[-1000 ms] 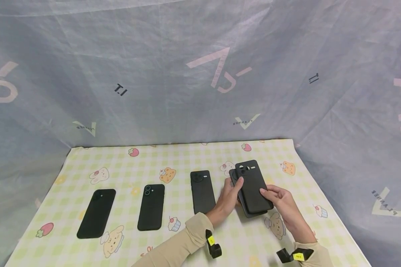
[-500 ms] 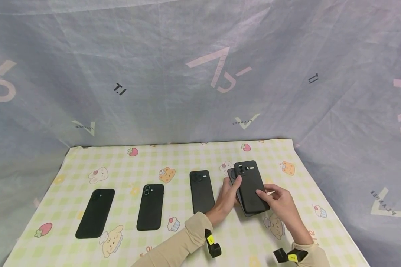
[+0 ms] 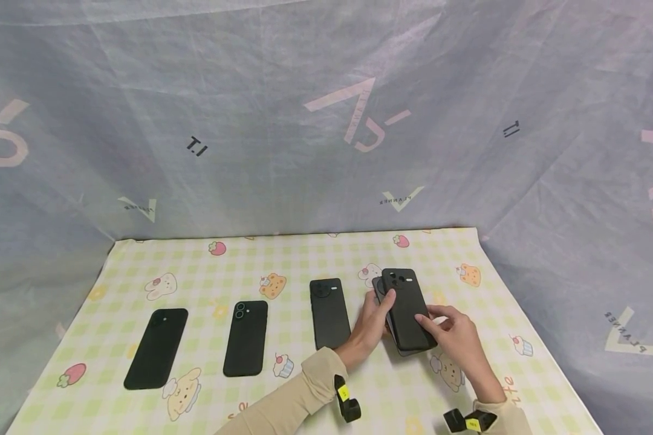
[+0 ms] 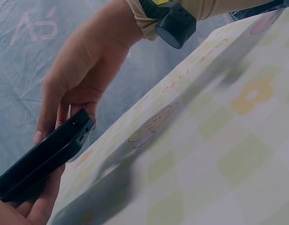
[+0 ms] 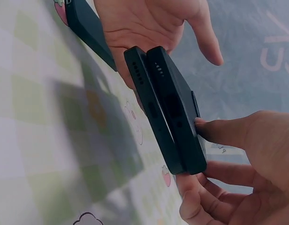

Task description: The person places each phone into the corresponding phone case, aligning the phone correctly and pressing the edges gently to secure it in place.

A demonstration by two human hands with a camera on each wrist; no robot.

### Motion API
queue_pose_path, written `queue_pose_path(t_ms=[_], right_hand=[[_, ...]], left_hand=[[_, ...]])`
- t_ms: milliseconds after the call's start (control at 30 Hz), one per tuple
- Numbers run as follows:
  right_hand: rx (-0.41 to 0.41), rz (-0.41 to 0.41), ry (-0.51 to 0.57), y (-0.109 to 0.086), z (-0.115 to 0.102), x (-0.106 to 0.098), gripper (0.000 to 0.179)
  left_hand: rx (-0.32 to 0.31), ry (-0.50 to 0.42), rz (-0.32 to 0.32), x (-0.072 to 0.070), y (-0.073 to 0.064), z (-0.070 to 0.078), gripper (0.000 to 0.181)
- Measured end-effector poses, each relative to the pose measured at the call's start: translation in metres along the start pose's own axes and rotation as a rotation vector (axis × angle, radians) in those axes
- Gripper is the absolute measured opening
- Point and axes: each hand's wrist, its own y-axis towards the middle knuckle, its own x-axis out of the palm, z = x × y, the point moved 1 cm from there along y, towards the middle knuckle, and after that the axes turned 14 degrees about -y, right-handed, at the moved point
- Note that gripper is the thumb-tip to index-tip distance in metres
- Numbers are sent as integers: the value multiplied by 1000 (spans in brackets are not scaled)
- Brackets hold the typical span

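Observation:
Towards the right of the head view, both hands hold a stacked pair of dark slabs above the table. The upper one is a black phone case (image 3: 408, 317) with camera cutouts at its far end. My right hand (image 3: 459, 341) pinches its near right edge, thumb on the back. Beneath it sits a dark phone (image 5: 142, 89), its left edge and part of a round camera showing past the case. My left hand (image 3: 363, 329) grips the phone from the left, fingers partly hidden below. In the right wrist view, the two slabs lie close together, slightly offset.
Three more black phones lie camera side up: one at far left (image 3: 156, 349), one left of centre (image 3: 246, 338), and one beside my left wrist (image 3: 330, 314), which overlaps its near end. A checked tablecloth (image 3: 299, 260) covers the table; grey fabric (image 3: 272, 151) hangs behind.
The right hand has brought the case left and nearer, lower over the phone. Less of the phone shows, and the cutouts that showed pale are now mostly dark. The left hand has barely moved.

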Motion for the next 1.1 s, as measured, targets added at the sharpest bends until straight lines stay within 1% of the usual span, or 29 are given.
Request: queue_pose_path(t_ms=[133,333,700,867,933,1100], right_hand=[[6,-12,8,-1,1,1,48],[-11,-13,20,-2,1,2,45],[-46,-27,24,-4,-2,3,45],[-27,-31,15,-4,-2,4,45],[-20,-33,14,-4,-2,4,45],[-9,-47,22,-4,-2,5,47]], left_hand=[[-5,-19,-7,1,-1,0,70],[-8,-42,-6,0,-1,0,70],[-63,-65,-5,3,-2,0,67],[-57,-114,-41,3,-2,-3,62],[-48,-106,-50,2,-2,-4,61],[-32,-30,-38,1,-2,-5,60]])
